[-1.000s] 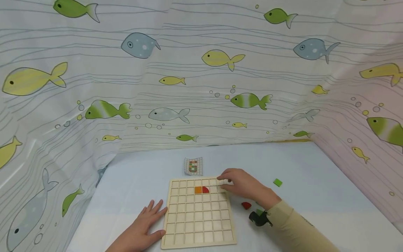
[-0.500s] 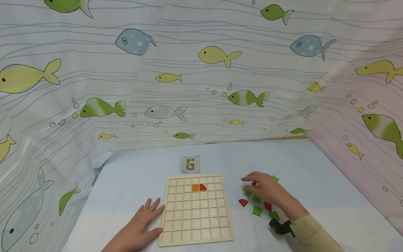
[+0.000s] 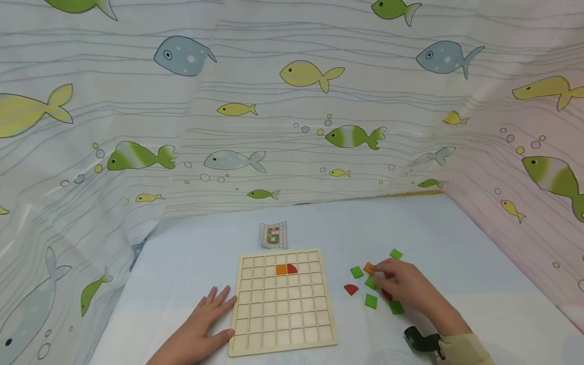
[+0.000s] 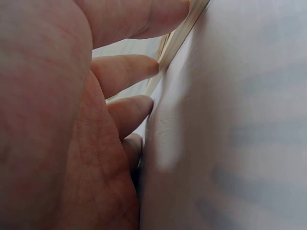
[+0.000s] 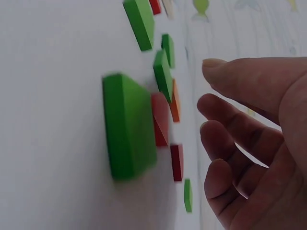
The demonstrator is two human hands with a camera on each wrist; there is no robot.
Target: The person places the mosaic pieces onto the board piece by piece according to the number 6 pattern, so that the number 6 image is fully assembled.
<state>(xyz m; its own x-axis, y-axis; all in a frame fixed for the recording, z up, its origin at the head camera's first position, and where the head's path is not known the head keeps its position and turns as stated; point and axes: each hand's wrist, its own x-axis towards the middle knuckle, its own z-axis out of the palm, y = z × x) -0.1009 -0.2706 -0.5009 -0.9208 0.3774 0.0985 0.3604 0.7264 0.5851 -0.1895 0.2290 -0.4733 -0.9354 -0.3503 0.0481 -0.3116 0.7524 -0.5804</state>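
A wooden grid board (image 3: 283,308) lies on the table, with an orange square tile (image 3: 281,269) and a red quarter-circle tile (image 3: 292,268) side by side in its cells. My left hand (image 3: 197,324) is spread flat at the board's left side, its fingertips and thumb touching the edge. To the right of the board, my right hand (image 3: 410,286) hovers over loose tiles with its fingers loosely bent. Nothing sits between its thumb and fingers (image 5: 225,112) in the right wrist view. Nearest its fingertips are a loose orange tile (image 3: 368,267) and a green tile (image 3: 371,282).
Several other green tiles (image 3: 371,301) and red quarter-circle tiles (image 3: 351,289) are scattered around the right hand, some partly covered by it. Behind the board lies a small pattern card (image 3: 274,235). A fish-printed curtain (image 3: 292,152) rises along the table's back and sides.
My right hand has gone from the board's upper right corner over to the loose tiles on the right. My left hand stays at the board's edge. The head view has shifted slightly.
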